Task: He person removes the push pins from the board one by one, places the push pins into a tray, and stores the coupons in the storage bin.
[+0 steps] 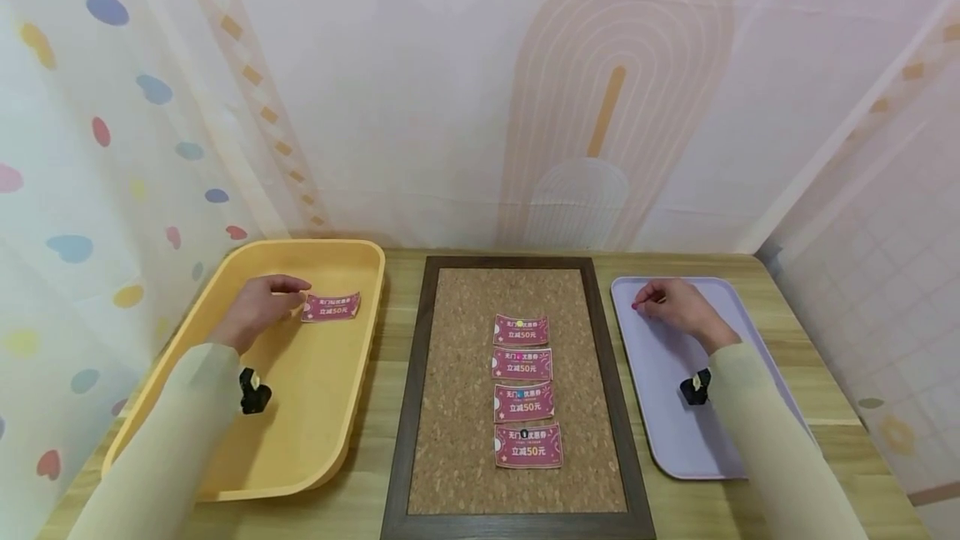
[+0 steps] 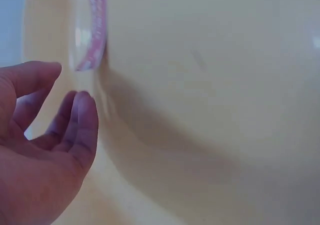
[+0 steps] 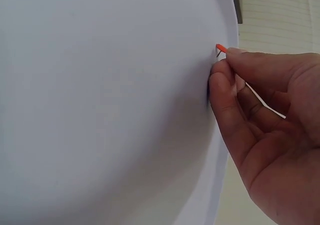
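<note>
Inside the yellow tray, my left hand (image 1: 262,305) is just left of a pink paper coupon (image 1: 332,307). In the left wrist view a gap separates the thumb from the loosely bent fingers, and the coupon (image 2: 95,30) lies beyond the fingertips, apart from them. Over the lilac tray, my right hand (image 1: 677,309) pinches a small red pushpin (image 3: 221,48) between thumb and fingers; a bit of its thin metal point shows. Between the trays, a framed corkboard (image 1: 457,440) carries several coupons in a column, each with a pin: yellow, pinkish-red, blue and black.
The yellow tray (image 1: 300,486) stands left of the corkboard, and the lilac tray (image 1: 660,448) right of it, all on a wood-grain table (image 1: 390,307). A patterned curtain (image 1: 420,107) hangs behind and along both sides. A black camera (image 1: 253,394) is strapped at each wrist.
</note>
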